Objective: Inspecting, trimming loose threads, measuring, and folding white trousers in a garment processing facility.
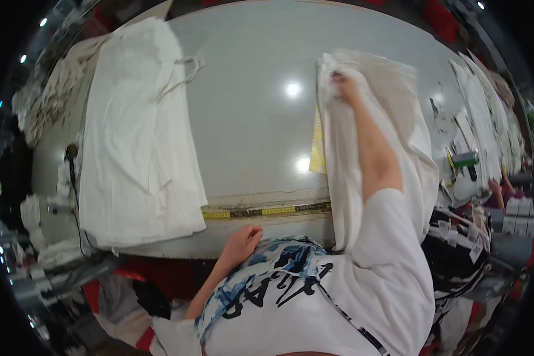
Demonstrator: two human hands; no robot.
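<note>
At the right of the table lies a stack of folded white garments [385, 89], apparently trousers. My right hand [347, 90] reaches to the stack's far left corner, its fingers closed and slightly smeared by motion. A small dark thing [337, 76] shows at those fingertips; what it is I cannot make out. My left hand [243, 242] rests by the near table edge with its fingers curled in, and nothing shows in it. Farther left lies another pile of white garments [133, 136], with drawstrings [187, 71] trailing off its right side.
A yellow and black measuring tape [261, 210] runs along the near part of the grey table [249, 118]. Yellow paper [318, 142] sticks out beside the right stack. Tools and a green cylinder [466, 159] lie at the right, near more white cloth [480, 107] and another person's hand [496, 191].
</note>
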